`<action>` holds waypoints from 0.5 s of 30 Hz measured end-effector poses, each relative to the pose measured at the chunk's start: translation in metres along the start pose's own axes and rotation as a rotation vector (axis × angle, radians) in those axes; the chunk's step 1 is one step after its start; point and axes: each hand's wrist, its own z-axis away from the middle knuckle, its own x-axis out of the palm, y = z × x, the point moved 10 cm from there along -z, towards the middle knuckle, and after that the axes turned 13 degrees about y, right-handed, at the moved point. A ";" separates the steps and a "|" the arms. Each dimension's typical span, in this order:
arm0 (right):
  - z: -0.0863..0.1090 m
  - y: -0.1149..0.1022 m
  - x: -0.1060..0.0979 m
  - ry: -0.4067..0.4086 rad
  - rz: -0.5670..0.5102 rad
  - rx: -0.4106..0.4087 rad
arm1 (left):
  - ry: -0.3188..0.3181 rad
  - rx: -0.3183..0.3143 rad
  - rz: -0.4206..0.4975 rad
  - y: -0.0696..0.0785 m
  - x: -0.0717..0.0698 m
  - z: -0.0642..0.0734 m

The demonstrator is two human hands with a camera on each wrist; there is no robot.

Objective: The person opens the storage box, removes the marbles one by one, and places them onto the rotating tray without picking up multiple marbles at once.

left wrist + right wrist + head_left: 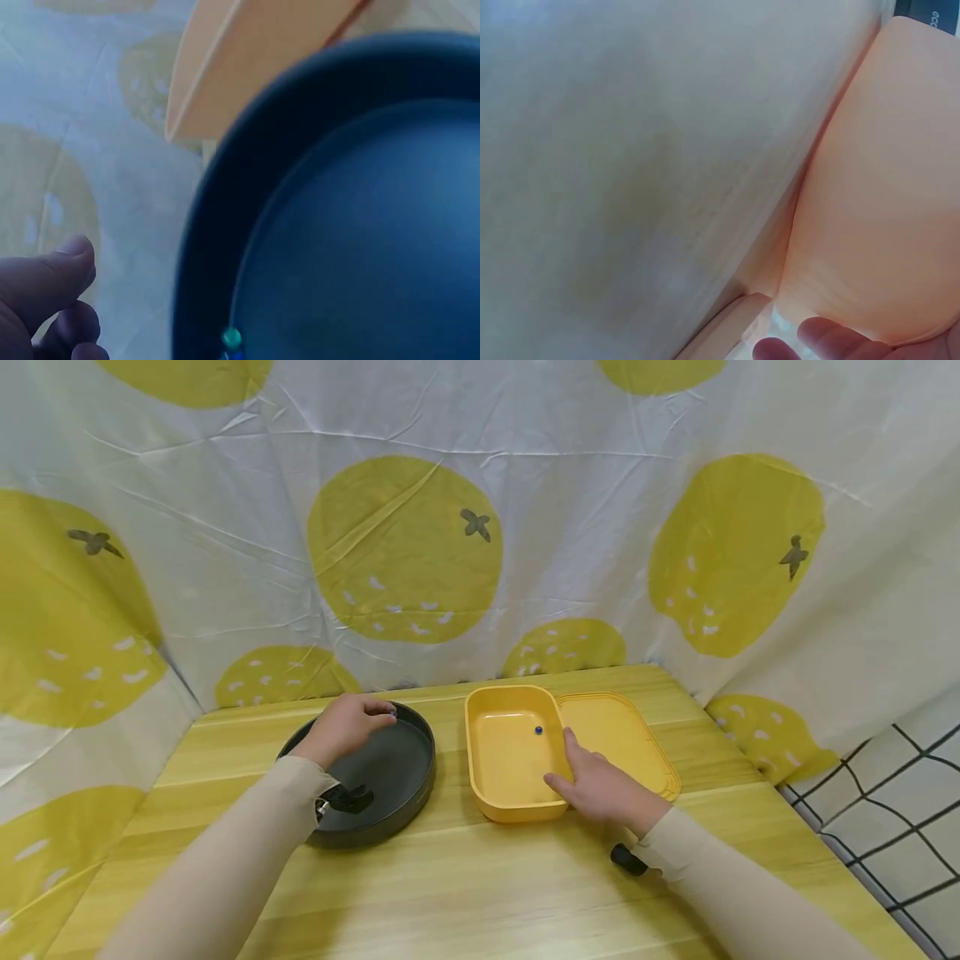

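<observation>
My left hand [347,727] is over the far-left part of a black round pan [386,768], thumb and fingers together around a tiny purple-blue bead [392,712]. In the left wrist view, a green bead [232,337] lies against the pan's inner wall, with a blue one partly cut off beside it. My right hand [603,785] holds the right side of a yellow rectangular container [513,814], thumb over the rim and fingers along the outside. One dark blue bead [538,730] lies inside the container.
A yellow lid [618,735] lies flat on the wooden table [465,893], right of the container. Behind stands a white curtain [570,543] with yellow fruit prints. A black wire grid [885,827] is beyond the table's right edge.
</observation>
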 end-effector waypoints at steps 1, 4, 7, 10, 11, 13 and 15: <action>0.000 0.000 0.000 0.001 -0.001 -0.002 | 0.003 -0.011 0.007 -0.007 -0.002 0.003; 0.001 0.000 -0.002 0.004 -0.001 -0.005 | 0.022 -0.001 0.004 -0.020 -0.007 0.007; 0.000 0.001 -0.003 0.007 -0.002 -0.011 | 0.040 -0.003 0.017 -0.030 -0.010 0.010; 0.000 0.001 -0.002 0.007 -0.009 -0.014 | 0.050 -0.028 0.036 -0.041 -0.012 0.014; -0.001 0.001 -0.002 0.007 -0.012 -0.015 | 0.052 -0.041 0.045 -0.044 -0.012 0.015; -0.001 0.001 -0.001 0.005 -0.013 -0.015 | 0.059 -0.061 0.060 -0.049 -0.013 0.018; -0.001 0.001 -0.001 0.002 -0.011 -0.010 | 0.065 -0.075 0.072 -0.053 -0.013 0.020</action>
